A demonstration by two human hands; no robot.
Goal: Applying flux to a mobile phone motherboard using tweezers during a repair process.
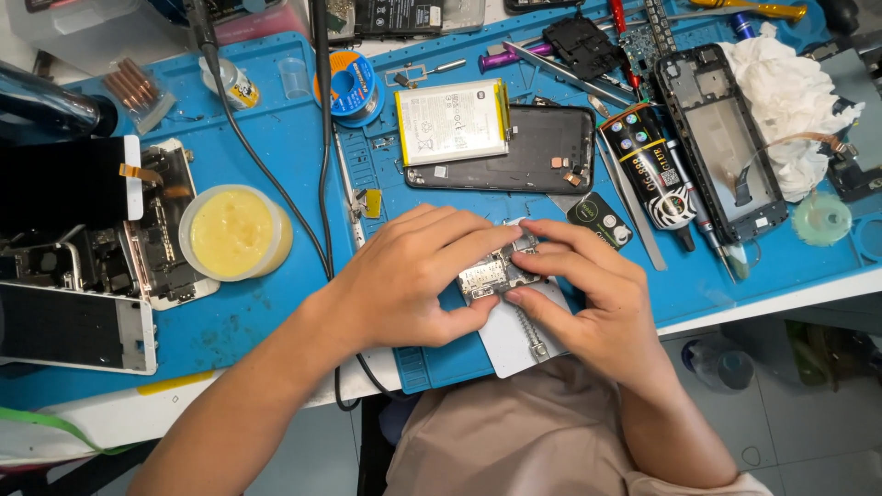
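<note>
Head view: circuit board (489,274) pinched between fingers (514,241).

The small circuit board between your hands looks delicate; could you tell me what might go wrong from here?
The circuit board is pinched by the left hand and right hand near the blue mat's front edge; a slip could drop it to the floor. Bare fingers may smudge its contacts. The open yellow paste tub sits by the left forearm and could be knocked.

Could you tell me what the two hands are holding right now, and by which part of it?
Both hands, left hand and right hand, pinch a small circuit board by its opposite edges, over a pale plate.
</note>
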